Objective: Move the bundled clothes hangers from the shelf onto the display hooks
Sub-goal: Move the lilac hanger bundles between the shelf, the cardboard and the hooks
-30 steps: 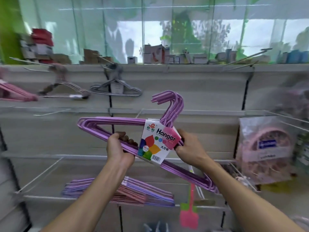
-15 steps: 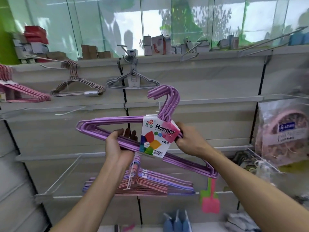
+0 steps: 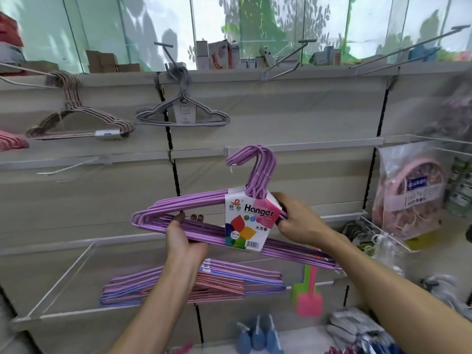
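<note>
I hold a bundle of purple hangers (image 3: pixel 204 200) with a "Hanger" paper label in front of the display wall, its hooks pointing up and left. My left hand (image 3: pixel 182 236) grips the lower bar left of the label. My right hand (image 3: pixel 297 221) grips the bundle just right of the label, below the hook necks. More purple and pink hanger bundles (image 3: pixel 199 284) lie on the wire shelf (image 3: pixel 63 272) below. An empty display hook (image 3: pixel 286 60) juts out above, to the right. Another hook (image 3: pixel 167 57) carries a grey hanger bundle (image 3: pixel 182 116).
A pinkish hanger bundle (image 3: pixel 76 118) hangs at the upper left. A long bare hook (image 3: pixel 413 47) sticks out at the upper right. A bagged pink clip rack (image 3: pixel 411 190) hangs at right. Green and pink swatters (image 3: pixel 307 292) hang below the shelf. Small boxes line the top ledge.
The view has shifted left, so the wall and hooks sit further right in frame. Both hands keep their grip on the purple bundle, which has tilted a little more upright.
</note>
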Demonstrator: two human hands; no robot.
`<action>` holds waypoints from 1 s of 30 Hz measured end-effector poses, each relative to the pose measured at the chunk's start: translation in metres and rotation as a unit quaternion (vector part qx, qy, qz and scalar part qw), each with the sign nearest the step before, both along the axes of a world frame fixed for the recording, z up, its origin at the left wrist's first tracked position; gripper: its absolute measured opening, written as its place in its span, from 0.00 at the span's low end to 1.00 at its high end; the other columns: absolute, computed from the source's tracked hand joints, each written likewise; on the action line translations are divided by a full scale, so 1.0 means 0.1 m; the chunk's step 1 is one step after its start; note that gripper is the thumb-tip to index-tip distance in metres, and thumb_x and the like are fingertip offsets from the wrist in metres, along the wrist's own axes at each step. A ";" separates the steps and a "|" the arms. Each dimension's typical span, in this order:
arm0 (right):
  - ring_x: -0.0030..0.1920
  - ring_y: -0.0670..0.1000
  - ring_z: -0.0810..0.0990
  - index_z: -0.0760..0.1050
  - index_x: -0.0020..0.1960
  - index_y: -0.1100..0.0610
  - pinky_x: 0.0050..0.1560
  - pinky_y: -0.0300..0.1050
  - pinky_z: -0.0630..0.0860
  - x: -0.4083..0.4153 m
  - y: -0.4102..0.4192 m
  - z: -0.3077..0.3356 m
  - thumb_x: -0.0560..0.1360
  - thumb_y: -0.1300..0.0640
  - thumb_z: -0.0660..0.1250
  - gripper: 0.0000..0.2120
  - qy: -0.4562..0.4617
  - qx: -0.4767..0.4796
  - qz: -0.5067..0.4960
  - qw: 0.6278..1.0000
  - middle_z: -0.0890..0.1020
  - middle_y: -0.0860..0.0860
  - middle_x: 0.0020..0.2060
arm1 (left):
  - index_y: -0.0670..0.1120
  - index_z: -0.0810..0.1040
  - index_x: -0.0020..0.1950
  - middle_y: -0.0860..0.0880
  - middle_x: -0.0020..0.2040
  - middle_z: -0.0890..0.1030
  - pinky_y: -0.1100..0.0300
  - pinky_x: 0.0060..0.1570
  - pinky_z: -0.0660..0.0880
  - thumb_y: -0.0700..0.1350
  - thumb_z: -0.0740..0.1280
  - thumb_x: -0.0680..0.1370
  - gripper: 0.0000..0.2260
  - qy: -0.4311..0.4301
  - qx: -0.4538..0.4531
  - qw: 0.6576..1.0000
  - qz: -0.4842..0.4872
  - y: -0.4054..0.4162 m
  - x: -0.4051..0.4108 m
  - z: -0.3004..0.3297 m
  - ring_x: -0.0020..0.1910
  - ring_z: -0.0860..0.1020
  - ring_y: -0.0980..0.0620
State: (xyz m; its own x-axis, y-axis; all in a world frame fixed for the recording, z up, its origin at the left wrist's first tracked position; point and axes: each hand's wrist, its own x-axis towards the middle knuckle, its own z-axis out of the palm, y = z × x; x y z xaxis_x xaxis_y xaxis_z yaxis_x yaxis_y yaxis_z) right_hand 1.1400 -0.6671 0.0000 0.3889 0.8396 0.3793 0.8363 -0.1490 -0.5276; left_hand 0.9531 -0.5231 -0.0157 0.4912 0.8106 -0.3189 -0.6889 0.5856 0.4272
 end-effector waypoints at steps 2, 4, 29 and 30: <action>0.48 0.56 0.81 0.73 0.62 0.50 0.47 0.57 0.79 0.17 0.10 0.00 0.73 0.62 0.63 0.19 -0.004 -0.004 0.004 1.000 0.85 0.51 0.50 | 0.47 0.73 0.51 0.48 0.41 0.77 0.56 0.34 0.74 0.43 0.63 0.79 0.02 -0.003 -0.002 1.000 -0.006 0.09 0.15 -0.05 0.38 0.76 0.50; 0.48 0.55 0.82 0.72 0.62 0.48 0.47 0.58 0.80 0.34 0.23 0.01 0.73 0.61 0.63 0.19 -0.002 -0.014 0.007 1.000 0.85 0.51 0.50 | 0.47 0.73 0.55 0.48 0.42 0.78 0.54 0.34 0.75 0.43 0.63 0.80 0.05 -0.012 -0.008 1.000 -0.006 0.20 0.31 -0.09 0.39 0.77 0.50; 0.46 0.54 0.80 0.69 0.64 0.46 0.41 0.51 0.79 1.31 1.69 -0.12 0.72 0.59 0.63 0.22 -0.032 -0.067 0.082 0.994 0.83 0.49 0.49 | 0.47 0.73 0.49 0.46 0.42 0.78 0.51 0.41 0.76 0.48 0.61 0.81 0.06 -0.046 -0.048 0.993 0.095 1.38 1.14 -0.43 0.41 0.78 0.48; 0.46 0.54 0.80 0.68 0.66 0.46 0.42 0.51 0.79 1.33 1.75 -0.12 0.72 0.58 0.63 0.23 -0.035 -0.069 0.076 0.994 0.83 0.50 0.50 | 0.47 0.73 0.49 0.46 0.42 0.78 0.51 0.41 0.76 0.47 0.60 0.81 0.06 -0.046 -0.047 0.994 0.087 1.44 1.17 -0.44 0.41 0.78 0.48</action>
